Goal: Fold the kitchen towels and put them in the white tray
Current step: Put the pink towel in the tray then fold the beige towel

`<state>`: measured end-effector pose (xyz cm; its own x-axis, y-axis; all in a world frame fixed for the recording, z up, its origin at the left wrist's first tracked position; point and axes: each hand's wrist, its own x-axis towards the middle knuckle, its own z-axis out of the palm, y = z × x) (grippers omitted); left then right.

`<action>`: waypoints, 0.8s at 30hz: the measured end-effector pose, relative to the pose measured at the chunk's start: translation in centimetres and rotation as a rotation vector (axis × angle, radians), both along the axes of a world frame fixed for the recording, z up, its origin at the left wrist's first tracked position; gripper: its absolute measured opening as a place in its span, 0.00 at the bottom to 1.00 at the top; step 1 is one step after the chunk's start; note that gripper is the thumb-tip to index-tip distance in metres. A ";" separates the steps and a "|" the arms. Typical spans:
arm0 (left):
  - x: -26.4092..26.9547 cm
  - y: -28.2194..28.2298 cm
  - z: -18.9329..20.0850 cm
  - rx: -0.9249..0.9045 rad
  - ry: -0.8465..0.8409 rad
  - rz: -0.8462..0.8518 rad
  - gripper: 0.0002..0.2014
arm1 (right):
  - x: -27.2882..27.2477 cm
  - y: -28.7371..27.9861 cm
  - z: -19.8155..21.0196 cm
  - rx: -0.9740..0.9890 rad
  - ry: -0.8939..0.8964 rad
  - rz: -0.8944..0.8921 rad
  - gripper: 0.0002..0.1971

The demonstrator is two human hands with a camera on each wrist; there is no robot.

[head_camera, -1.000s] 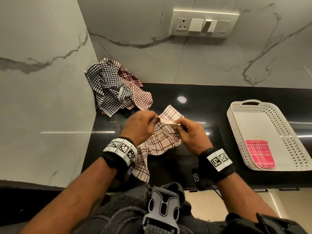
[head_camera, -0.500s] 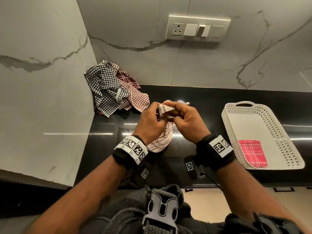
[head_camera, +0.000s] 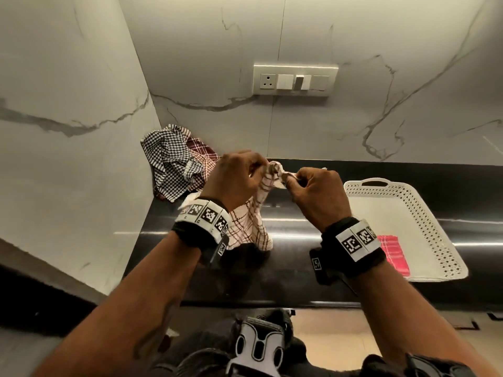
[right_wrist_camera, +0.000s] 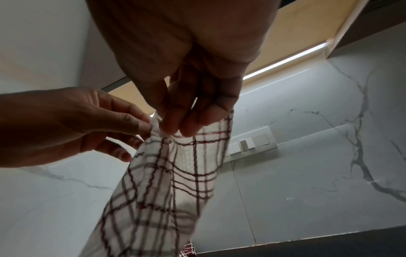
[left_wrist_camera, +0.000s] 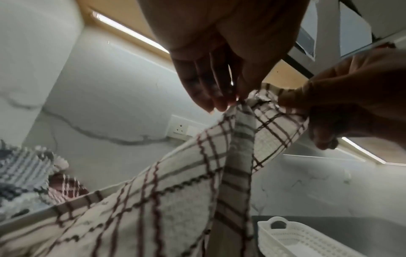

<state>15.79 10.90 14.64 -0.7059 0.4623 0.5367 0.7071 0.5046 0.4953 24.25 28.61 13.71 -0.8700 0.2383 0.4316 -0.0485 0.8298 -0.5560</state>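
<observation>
Both hands have risen, lifting the cream checked towel (head_camera: 249, 224) off the counter. Left hand (head_camera: 234, 175) and right hand (head_camera: 315, 191) pinch its top edge between them; the rest hangs below. Light and limp, it handles best by the corners.

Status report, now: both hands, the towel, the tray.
Left hand and right hand both pinch the cream towel with brown check lines, lifted, unfolded. White perforated plastic tray holds one folded pink checked towel. Nothing blocks the tray.
</observation>
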 end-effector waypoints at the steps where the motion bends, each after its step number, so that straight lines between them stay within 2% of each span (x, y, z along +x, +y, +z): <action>1: 0.6 0.2 0.3 0.013 -0.029 -0.023 0.05 | 0.5 0.3 0.2 -0.008 -0.001 0.006 0.14; 5: 2.6 0.7 0.2 0.148 -0.239 0.000 0.01 | 2.5 1.8 0.5 -0.005 -0.027 0.006 0.12; 8: 3.8 0.9 0.0 0.100 -0.372 -0.055 0.02 | 3.7 3.0 0.4 0.026 -0.021 0.006 0.11; 11: 4.6 -0.2 0.1 0.025 -0.333 -0.065 0.05 | 4.2 4.2 0.6 0.101 0.029 -0.048 0.14; 15: 4.8 -3.4 -0.4 -0.231 -0.305 -0.106 0.14 | 5.3 5.6 0.6 0.173 0.024 -0.061 0.19; 18: 4.0 -6.6 -1.4 -0.243 -0.311 -0.026 0.22 | 6.2 6.5 0.5 0.127 0.001 -0.029 0.19; 22: 2.2 -10.5 -1.8 -0.224 -0.358 0.085 0.15 | 6.9 8.4 1.2 0.065 -0.092 -0.091 0.22; 24: 0.8 -11.9 -1.6 -0.230 -0.352 0.140 0.15 | 6.3 9.6 1.5 0.053 -0.089 -0.137 0.23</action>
<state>16.64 -1.03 13.01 -0.8914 0.4287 0.1467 0.4326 0.7087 0.5573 30.56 38.23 15.21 -0.8664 0.3363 0.3690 0.1147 0.8534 -0.5086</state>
